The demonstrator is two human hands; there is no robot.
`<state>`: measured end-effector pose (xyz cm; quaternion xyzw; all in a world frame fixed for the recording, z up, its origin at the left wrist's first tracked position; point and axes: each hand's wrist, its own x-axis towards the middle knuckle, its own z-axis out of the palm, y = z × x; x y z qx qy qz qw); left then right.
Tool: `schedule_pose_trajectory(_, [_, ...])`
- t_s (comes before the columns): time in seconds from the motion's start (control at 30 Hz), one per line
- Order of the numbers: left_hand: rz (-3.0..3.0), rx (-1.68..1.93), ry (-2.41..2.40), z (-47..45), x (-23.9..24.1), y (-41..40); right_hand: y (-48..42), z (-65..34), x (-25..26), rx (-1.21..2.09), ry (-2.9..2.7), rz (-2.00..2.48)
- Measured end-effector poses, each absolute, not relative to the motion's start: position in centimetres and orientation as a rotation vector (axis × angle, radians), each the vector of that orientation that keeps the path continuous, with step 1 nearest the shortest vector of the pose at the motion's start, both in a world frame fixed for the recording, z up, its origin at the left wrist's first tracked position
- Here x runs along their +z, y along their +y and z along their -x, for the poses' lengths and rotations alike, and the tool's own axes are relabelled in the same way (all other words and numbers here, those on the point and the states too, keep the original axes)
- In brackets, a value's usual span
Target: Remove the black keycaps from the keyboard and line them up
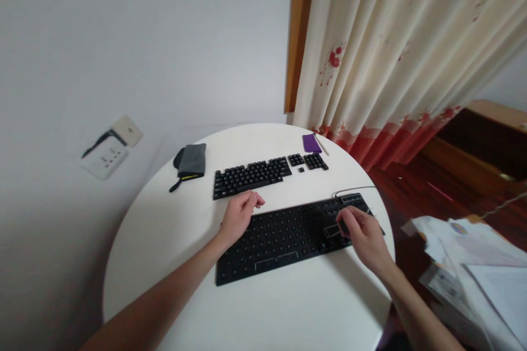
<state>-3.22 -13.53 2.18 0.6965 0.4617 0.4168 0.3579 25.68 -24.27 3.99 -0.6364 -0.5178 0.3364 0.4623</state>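
Observation:
A black keyboard base (272, 236) with its keycaps off lies across the near half of the white round table, bare switches showing. Over its upper left corner rests my left hand (241, 214), fingers loosely curled together, with nothing visible in them. My right hand (364, 235) is above the base's right part, thumb and fingers pinched around something small and dark. That item blends into the black base, so its kind is unclear. Behind the base, black keycaps (253, 175) lie grouped in keyboard layout, with a number pad block (315, 161) and a few arrow keycaps (301, 169) at the right.
A grey pouch (192, 160) lies at the table's left back. At the right back are a purple cloth (311, 143) and a white pen-like stick (321, 145). A thin cable (354, 188) runs off the right edge. Papers (473, 263) are piled beside the table (164, 263).

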Motion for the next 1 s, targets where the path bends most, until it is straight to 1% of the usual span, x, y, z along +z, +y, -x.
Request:
schedule_pose_trajectory(0.23, [-1.818, 1.058, 1.202, 3.2, 2.2, -13.5, -26.4, -25.8, 1.3, 0.902, -1.305, 1.613])
schedule_pose_trajectory(0.4, [-1.823, 1.066, 1.197, 3.2, 2.4, -13.6, -26.1, -25.4, 0.9, 0.911, -1.381, 1.605])
schedule_pose_trajectory(0.47, [-1.824, 1.066, 1.196, 3.2, 2.4, -13.6, -26.0, -25.1, 1.3, 0.863, -1.484, 1.619])
schedule_pose_trajectory(0.63, [-1.823, 1.078, 1.195, 3.1, 2.4, -13.6, -26.2, -23.5, 2.3, 0.606, -1.794, 1.704])
schedule_pose_trajectory(0.8, [-1.816, 1.08, 1.187, 3.1, 2.4, -13.6, -26.4, -22.4, 2.3, 0.429, -1.93, 1.819])
schedule_pose_trajectory(0.9, [-1.814, 1.089, 1.184, 3.1, 2.4, -13.7, -26.3, -22.8, 1.9, 0.478, -1.833, 1.814])
schedule_pose_trajectory(1.0, [-1.818, 1.086, 1.189, 3.1, 2.4, -13.7, -26.3, -23.6, 1.4, 0.655, -1.651, 1.745])
